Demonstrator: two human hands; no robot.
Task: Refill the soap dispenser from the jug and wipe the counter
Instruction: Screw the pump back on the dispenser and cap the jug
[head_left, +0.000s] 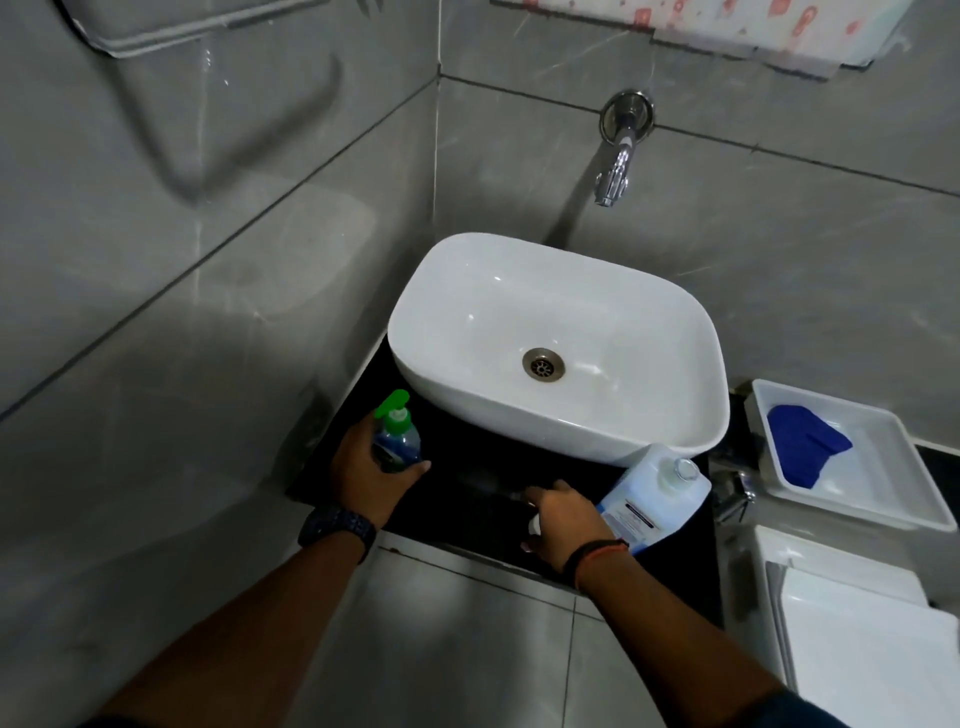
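While the left hand (371, 480) wraps its fingers around the soap dispenser (396, 439), holding it upright on the black counter (462, 506) just left of the basin, the right hand (563, 519) hovers low over the counter with fingers loosely curled. Something small and white shows beneath its palm, but whether the hand grips it cannot be told. A dark watch (337, 527) sits on the left wrist and a dark band with an orange thread (597, 553) on the right.

The dispenser is a clear bottle with blue contents and a green pump head, close against the front left corner of the white basin (558, 343). The jug (657, 499), pale and translucent with a clear cap, lies tilted on the counter just right of the right hand, its top tucked under the basin's front right edge. It carries a white and blue label; the print is too small to read.

Right of the counter a white tray (893, 499) holds a blue cloth (808, 447). A chrome tap (618, 156) juts from the grey tiled wall above the basin.
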